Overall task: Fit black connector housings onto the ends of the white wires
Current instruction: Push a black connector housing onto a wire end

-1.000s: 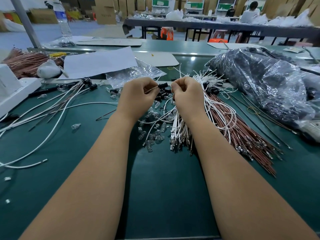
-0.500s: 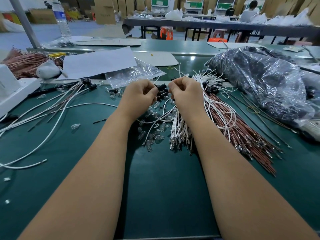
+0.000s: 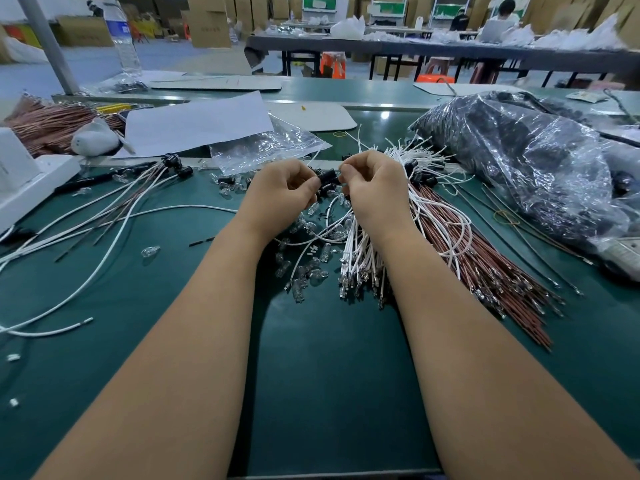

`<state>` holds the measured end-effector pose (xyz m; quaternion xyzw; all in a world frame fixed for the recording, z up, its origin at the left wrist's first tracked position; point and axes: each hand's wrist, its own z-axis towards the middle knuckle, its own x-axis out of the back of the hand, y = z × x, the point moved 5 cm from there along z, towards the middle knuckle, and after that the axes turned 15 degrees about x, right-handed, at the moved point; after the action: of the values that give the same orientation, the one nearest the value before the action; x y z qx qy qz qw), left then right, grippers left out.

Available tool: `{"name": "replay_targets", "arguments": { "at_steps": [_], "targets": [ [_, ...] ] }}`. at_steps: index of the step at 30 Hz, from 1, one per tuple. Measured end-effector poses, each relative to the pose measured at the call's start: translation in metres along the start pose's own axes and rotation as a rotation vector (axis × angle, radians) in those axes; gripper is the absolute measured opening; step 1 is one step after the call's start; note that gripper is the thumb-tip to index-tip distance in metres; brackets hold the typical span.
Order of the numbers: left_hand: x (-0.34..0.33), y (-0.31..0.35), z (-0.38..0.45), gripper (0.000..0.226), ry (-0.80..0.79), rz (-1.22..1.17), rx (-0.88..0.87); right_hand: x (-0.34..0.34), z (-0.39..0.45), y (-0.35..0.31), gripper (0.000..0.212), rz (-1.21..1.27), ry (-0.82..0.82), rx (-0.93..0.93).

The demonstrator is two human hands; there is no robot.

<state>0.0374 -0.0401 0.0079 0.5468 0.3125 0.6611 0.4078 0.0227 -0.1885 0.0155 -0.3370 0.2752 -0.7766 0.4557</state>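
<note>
Head view: both hands' fingers [image 3: 313, 184] pinching one black connector housing [image 3: 327, 175]; no legible writing.

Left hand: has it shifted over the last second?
Yes. Against the clear plastic bag behind it, the left hand has closed in rightward toward the right hand; both now pinch the black connector housing between them.

2 bare forearms [image 3: 180, 358], no sleeves, with short, unpainted nails on the fingers [image 3: 313, 184].
</note>
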Motion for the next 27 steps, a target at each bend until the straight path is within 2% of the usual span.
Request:
{"name": "replay_targets", "arguments": {
  "at_steps": [5, 13, 19, 23, 27],
  "targets": [
    [-0.0024, 0.0001, 0.0004, 0.008, -0.020, -0.036, 0.029, -0.0033, 0.0009, 0.0001, 0.007, -0.029, -0.028, 0.016],
    [-0.0024, 0.0004, -0.0002, 0.007, -0.038, -0.099, 0.032, 0.0004, -0.0009, -0.0005, 0.003, -0.049, 0.023, 0.038],
    [0.0009, -0.0006, 0.0003, 0.014, 0.055, -0.082, 0.024, -0.0038, -0.0031, -0.0042, 0.013, -0.050, -0.006, 0.080],
    [0.0028, -0.0007, 0.0012, 0.009, 0.102, -0.050, 0.027, -0.0051, -0.0037, -0.0077, 0.006, -0.104, 0.004, 0.144],
    [0.0013, 0.0041, 0.0017, 0.007, 0.026, -0.031, 0.047, -0.0034, -0.0027, -0.0080, 0.005, -0.158, 0.000, 0.161]
  ]
}}
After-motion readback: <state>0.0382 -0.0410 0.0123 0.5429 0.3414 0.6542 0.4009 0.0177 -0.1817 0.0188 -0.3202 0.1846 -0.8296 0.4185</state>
